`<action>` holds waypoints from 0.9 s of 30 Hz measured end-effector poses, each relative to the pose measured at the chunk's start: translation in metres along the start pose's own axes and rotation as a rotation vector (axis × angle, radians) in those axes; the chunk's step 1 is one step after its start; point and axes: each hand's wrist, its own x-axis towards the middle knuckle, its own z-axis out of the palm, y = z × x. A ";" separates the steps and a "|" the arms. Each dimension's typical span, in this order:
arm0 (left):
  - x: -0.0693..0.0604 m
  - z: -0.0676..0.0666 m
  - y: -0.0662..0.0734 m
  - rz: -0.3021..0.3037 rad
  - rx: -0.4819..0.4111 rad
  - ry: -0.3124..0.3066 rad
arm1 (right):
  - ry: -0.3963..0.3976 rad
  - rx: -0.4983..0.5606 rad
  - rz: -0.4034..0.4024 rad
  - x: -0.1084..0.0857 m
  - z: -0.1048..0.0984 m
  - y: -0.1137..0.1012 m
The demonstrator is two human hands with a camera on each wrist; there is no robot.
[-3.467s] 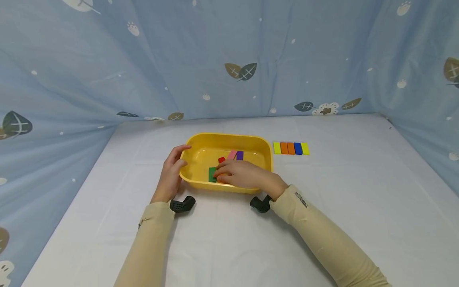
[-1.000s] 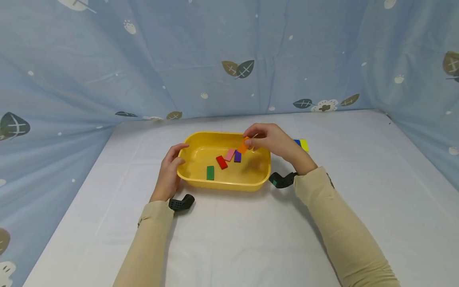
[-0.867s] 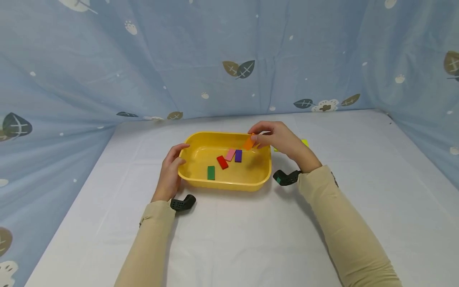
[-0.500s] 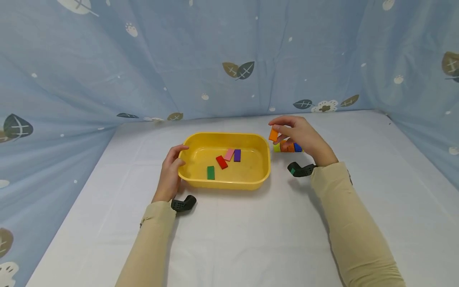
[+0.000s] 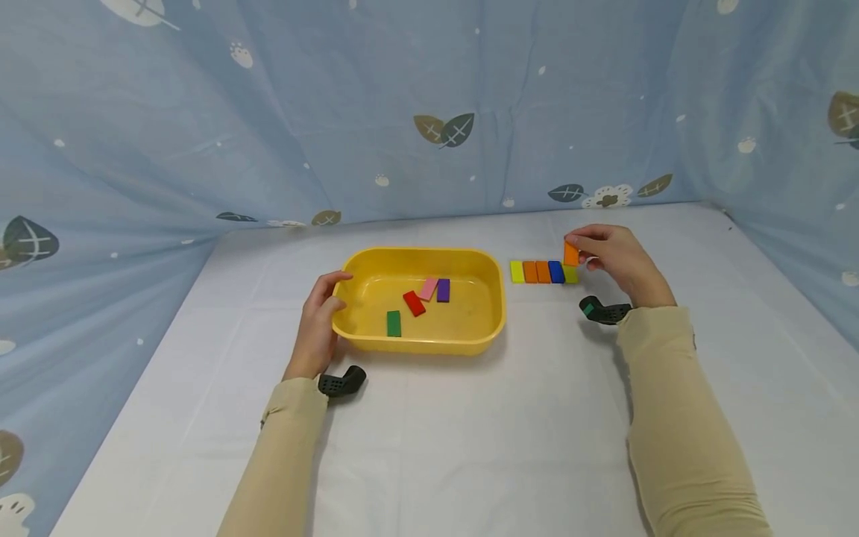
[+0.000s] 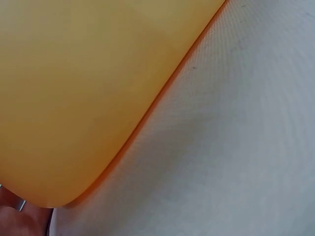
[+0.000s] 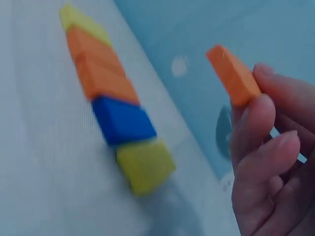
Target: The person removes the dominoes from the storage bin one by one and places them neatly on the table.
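My right hand (image 5: 620, 259) pinches an orange block (image 5: 570, 252) above the right end of a row of blocks. From left to right the row runs yellow (image 5: 517, 271), two orange (image 5: 536, 272), blue (image 5: 556, 271) and yellow (image 5: 570, 275). In the right wrist view the held orange block (image 7: 233, 74) is between thumb and finger, apart from the yellow end block (image 7: 146, 167). My left hand (image 5: 318, 324) grips the left rim of the yellow tray (image 5: 419, 346); the left wrist view shows the tray's side (image 6: 88, 98) and a bit of the hand (image 6: 24, 220).
Inside the tray lie a green block (image 5: 394, 324), a red block (image 5: 414, 303), a pink block (image 5: 429, 289) and a purple block (image 5: 444, 290). A white cloth (image 5: 429, 447) covers the table, with a blue patterned curtain (image 5: 335, 112) behind it.
The right hand has taken the orange block out of the tray and carried it right, past the row's left part to its right end. The left hand has stayed at the tray's rim.
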 end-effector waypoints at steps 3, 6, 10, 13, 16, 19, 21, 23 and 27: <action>-0.001 -0.001 0.000 -0.005 0.001 -0.001 | 0.011 -0.040 0.061 0.001 -0.006 0.011; -0.001 -0.001 0.001 -0.009 0.001 -0.001 | 0.022 -0.080 0.105 0.002 -0.010 0.021; -0.001 -0.001 0.001 -0.010 0.000 -0.002 | 0.036 -0.121 0.129 0.004 -0.010 0.027; -0.001 -0.001 0.002 -0.003 0.002 -0.006 | 0.040 -0.169 0.125 0.003 -0.009 0.028; 0.000 -0.001 0.001 0.000 0.006 -0.004 | 0.054 -0.205 0.126 0.002 -0.007 0.027; 0.000 -0.001 0.001 0.000 0.009 -0.004 | 0.070 -0.221 0.135 0.000 -0.006 0.025; 0.000 -0.002 0.000 -0.001 0.008 -0.002 | 0.068 -0.225 0.139 -0.001 -0.005 0.025; 0.000 -0.002 0.000 0.000 0.006 -0.001 | 0.059 -0.225 0.135 -0.001 -0.004 0.025; 0.000 -0.002 0.000 -0.006 0.001 -0.001 | 0.045 -0.205 0.131 -0.002 -0.004 0.026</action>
